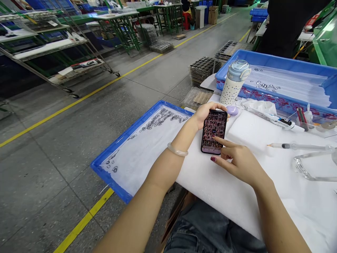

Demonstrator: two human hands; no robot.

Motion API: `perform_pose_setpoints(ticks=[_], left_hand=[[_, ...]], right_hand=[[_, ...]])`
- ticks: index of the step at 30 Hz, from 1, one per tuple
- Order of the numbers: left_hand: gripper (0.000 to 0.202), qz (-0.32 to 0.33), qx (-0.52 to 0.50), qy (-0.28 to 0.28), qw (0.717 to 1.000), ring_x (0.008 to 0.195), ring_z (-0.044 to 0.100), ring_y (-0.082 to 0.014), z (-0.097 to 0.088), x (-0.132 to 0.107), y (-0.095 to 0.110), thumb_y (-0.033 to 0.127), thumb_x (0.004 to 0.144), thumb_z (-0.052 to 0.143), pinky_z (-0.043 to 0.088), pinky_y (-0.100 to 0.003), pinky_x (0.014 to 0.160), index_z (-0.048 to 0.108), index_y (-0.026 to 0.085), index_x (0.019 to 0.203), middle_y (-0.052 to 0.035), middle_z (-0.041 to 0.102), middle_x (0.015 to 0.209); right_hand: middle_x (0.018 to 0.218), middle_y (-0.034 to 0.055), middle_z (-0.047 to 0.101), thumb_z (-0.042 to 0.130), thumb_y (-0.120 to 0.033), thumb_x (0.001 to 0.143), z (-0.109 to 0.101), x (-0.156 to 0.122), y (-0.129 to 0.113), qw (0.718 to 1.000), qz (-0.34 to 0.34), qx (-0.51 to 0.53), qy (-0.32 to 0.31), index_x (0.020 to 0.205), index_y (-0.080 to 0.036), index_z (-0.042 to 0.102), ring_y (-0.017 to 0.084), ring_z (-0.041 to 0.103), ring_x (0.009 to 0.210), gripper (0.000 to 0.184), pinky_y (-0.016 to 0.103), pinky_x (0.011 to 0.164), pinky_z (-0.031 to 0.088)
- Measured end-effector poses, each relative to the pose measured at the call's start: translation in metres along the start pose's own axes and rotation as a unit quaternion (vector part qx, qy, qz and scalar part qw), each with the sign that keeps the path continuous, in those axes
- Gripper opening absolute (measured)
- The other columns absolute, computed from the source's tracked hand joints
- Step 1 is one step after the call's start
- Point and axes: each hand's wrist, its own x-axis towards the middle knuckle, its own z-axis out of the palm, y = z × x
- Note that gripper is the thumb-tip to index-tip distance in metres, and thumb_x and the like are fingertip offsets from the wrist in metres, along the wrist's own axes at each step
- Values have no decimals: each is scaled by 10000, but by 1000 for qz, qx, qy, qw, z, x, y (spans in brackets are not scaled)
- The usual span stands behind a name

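Observation:
A smartphone (213, 131) is held upright over the white-covered table (205, 172), its lit screen showing a grid of small pictures. My left hand (206, 113) grips it around the top, fingers behind and along the upper edge. My right hand (238, 160) is at the screen's lower right, index finger stretched out onto or just above the glass; I cannot tell if it touches. Its thumb is apart and the other fingers are curled, with nothing seen in them. Behind the phone are a purple rounded object (232, 110) and a speckled bottle (235, 82) with a blue lid.
A blue tray (109, 181) with small dark rings lies to the left. Farther right stands a blue bin (285, 65). On the table are a syringe (302, 146), a white tube (283, 123) and a clear glass container (300, 168). A dark-clothed person (285, 26) is behind.

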Motion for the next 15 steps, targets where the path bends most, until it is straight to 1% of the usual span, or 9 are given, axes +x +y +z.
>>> perform_pose_setpoints(ticks=[3,5,6,8,11,15], left_hand=[[278,1,5,2,1000,694,686,-193,0,1,1,235,834,413,531,-320,753,649,148,715,-69,711,684],[282,-5,8,1,1000,690,687,-191,0,1,1,234,834,409,532,-315,742,651,144,720,-77,718,693],[281,-8,9,1,1000,684,686,-190,0,2,2,236,834,409,533,-315,736,649,143,723,-81,721,697],[274,-12,8,1,1000,678,686,-192,-1,2,2,243,835,409,535,-320,736,642,146,727,-85,724,701],[258,-13,6,2,1000,690,689,-198,-1,3,2,248,825,415,540,-337,756,634,148,733,-88,725,709],[241,-13,11,-7,1000,704,691,-202,-2,3,1,251,810,423,543,-350,767,635,149,756,-82,729,727]], right_hand=[[1409,-2,577,548,-498,926,1,-1,-1,1000,5,10,-12,519,-181,498,209,717,751,518,370,638,503],[1379,-7,603,577,-497,909,1,-2,-3,999,3,26,-24,514,-183,499,214,718,762,511,368,669,515],[1389,-8,595,585,-498,904,1,-2,-4,999,1,38,-29,531,-185,522,213,719,773,491,366,689,523],[1454,-4,534,593,-503,900,0,-3,-6,998,-1,59,-29,591,-189,579,197,719,774,441,353,705,536],[1540,12,425,583,-513,905,0,-2,-7,998,6,58,-12,669,-189,622,152,702,691,403,334,658,540],[1536,28,431,547,-520,924,0,-1,-4,1000,9,-2,-2,699,-188,629,139,674,620,410,353,636,537]])
